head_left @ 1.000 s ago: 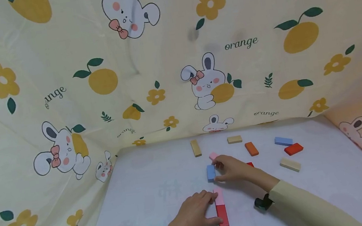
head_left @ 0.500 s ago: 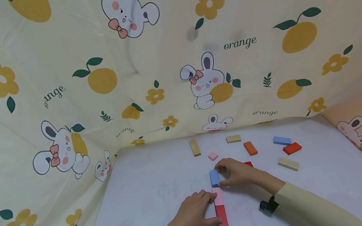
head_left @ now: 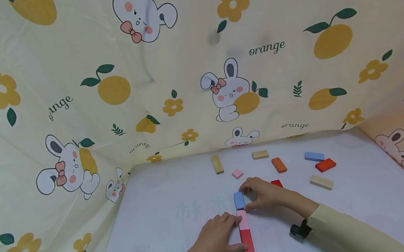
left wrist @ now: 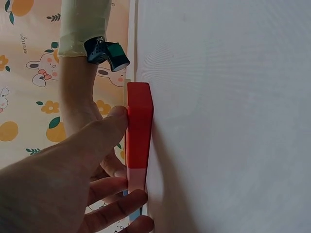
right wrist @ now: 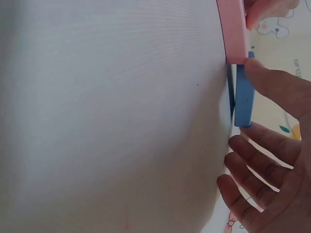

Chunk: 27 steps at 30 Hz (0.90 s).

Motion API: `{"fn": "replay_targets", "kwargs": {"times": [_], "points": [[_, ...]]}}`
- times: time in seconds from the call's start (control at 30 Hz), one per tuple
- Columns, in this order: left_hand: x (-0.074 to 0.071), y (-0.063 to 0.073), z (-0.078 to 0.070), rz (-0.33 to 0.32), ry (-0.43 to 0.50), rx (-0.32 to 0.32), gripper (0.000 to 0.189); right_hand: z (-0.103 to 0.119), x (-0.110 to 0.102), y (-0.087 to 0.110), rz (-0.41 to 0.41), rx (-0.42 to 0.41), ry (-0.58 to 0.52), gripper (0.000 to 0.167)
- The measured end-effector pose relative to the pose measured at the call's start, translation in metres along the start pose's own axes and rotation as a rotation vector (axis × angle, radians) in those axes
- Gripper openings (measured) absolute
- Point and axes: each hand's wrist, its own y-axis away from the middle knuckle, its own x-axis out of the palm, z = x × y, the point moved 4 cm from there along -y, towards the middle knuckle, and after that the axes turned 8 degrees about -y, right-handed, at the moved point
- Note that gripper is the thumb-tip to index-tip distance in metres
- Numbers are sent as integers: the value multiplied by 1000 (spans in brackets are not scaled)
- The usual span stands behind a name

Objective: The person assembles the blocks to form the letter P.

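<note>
A red wooden block point(head_left: 248, 243) and a pink block point(head_left: 243, 222) lie end to end on the white table, forming a straight row. My left hand point(head_left: 213, 237) holds this row, thumb on the red block's side point(left wrist: 139, 136) and fingertips at the pink one. Just beyond the pink block is a blue block point(head_left: 239, 201), pinched lengthwise between thumb and index finger of my right hand point(head_left: 263, 193). In the right wrist view the blue block point(right wrist: 244, 99) has its near end right at the pink block's end point(right wrist: 235, 36); the other right fingers are spread, close over the table.
Farther back lie a small pink block point(head_left: 237, 174), two beige blocks point(head_left: 217, 164), an orange block point(head_left: 279, 165) and a partly hidden red one point(head_left: 277, 183). To the right are a blue block point(head_left: 314, 156), a red block point(head_left: 325, 165) and another beige block point(head_left: 321, 182).
My right hand has drawn the blue block toward me, up to the pink block's far end, away from the small pink block. My left hand has stayed on the row.
</note>
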Motion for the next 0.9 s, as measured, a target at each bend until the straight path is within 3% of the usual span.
{"fn": "replay_targets", "kwargs": {"times": [0.9], "points": [[-1, 3, -1, -20, -21, 17, 77, 5, 6, 0, -26, 8, 56, 50]]}}
